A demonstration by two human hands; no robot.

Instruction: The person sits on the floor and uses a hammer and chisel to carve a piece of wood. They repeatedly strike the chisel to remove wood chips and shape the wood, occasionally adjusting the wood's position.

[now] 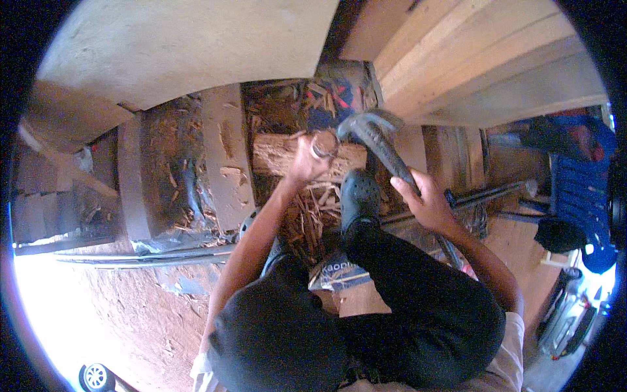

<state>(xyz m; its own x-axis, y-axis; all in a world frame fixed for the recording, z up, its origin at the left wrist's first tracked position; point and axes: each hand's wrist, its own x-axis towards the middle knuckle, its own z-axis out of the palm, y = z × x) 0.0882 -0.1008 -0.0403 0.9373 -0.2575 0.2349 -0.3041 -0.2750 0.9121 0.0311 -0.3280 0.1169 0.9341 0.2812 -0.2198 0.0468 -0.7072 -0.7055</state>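
My left hand point(308, 162) is closed around a short, round-ended tool handle point(324, 142) with a pale metallic ring at its end. The handle stands over a rough wood block point(271, 151) that lies in front of my feet; the tool's lower part is hidden. My right hand point(426, 197) grips a grey claw hammer point(385, 147) by its handle. The hammer's head is raised just right of the handle's end, and I cannot tell whether they touch. A dark clog point(360, 195) on my right foot is close to the block.
Wood chips point(313, 215) litter the ground between my feet. Large pale boards point(196, 46) lean at the upper left, thick planks point(470, 59) at the upper right. A timber beam point(225, 150) lies left of the block. A blue chair point(581, 189) is at the right.
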